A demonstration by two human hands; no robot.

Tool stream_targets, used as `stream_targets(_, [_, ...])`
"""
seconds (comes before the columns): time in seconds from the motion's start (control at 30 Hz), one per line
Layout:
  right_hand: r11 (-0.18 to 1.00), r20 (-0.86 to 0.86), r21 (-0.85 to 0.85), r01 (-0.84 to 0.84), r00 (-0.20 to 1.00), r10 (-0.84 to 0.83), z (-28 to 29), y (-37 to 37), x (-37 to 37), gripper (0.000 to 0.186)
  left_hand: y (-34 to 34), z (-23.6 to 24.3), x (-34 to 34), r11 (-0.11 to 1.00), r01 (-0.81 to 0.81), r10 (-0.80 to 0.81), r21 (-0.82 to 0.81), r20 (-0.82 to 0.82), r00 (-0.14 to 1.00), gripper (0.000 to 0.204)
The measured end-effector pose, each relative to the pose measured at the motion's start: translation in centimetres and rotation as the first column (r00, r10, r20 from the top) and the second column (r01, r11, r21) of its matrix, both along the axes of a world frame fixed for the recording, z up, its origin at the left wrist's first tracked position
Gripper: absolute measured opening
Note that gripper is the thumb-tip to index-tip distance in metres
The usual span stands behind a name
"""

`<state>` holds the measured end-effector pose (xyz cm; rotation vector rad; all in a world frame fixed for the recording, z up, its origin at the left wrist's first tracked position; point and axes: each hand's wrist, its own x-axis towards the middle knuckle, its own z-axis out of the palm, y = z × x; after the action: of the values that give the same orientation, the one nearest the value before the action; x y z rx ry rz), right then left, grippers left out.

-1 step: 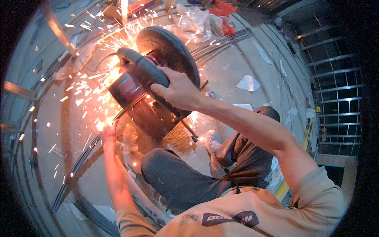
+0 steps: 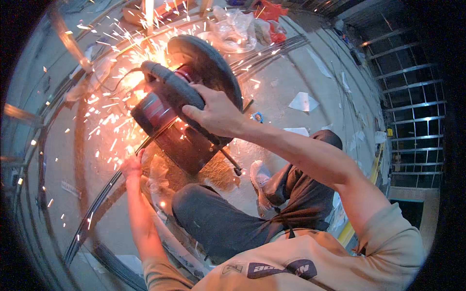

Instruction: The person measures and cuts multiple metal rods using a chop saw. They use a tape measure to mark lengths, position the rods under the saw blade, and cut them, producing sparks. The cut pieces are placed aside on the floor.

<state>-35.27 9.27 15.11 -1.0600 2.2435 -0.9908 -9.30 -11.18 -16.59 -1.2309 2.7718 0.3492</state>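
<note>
My right hand (image 2: pixel 213 110) is closed around the black handle (image 2: pixel 171 80) of a cut-off saw (image 2: pixel 154 112). Its round, dark blade guard (image 2: pixel 211 60) tilts up to the right of the handle. My left hand (image 2: pixel 131 166) is closed on a bundle of thin dark metal rods (image 2: pixel 99 200), which curves up from the lower left toward the saw. Bright sparks (image 2: pixel 150 51) spray out to the far left of the saw and fly around my left hand. The saw's body hides the spot where blade and rods meet.
My bent legs (image 2: pixel 218 218) are close to the saw's near side. Sawdust-like brown grit (image 2: pixel 218 172) lies beside its base. Long rods (image 2: pixel 272 51), clear plastic bags (image 2: pixel 238 29) and a red bag (image 2: pixel 274 22) lie farther off. Metal lattice (image 2: pixel 417 121) stands at right.
The sparks fall in a different pattern, and the glow at my left hand is weaker, so the rods beside it show more clearly. Both hands keep their holds.
</note>
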Motion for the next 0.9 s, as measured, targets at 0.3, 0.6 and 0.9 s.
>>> stream_targets(0.3, [1.0,0.026,0.007,0.006,1.0,-0.007,0.0,0.0,0.0,0.05,0.0,1.1,0.0,0.993,0.095,-0.101,-0.069,-0.09,0.991,0.065])
stream_targets(0.6, [1.0,0.058,0.0,0.003,0.998,-0.003,-0.1,0.0,-0.1,0.048,0.2,0.7,0.1,0.989,0.056,-0.083,-0.138,-0.197,0.977,0.062])
stream_targets(0.9, [0.999,-0.018,-0.038,0.001,1.0,-0.002,-0.3,0.0,0.0,0.05,0.1,1.0,0.2,0.997,0.07,-0.072,-0.037,-0.057,0.996,0.062])
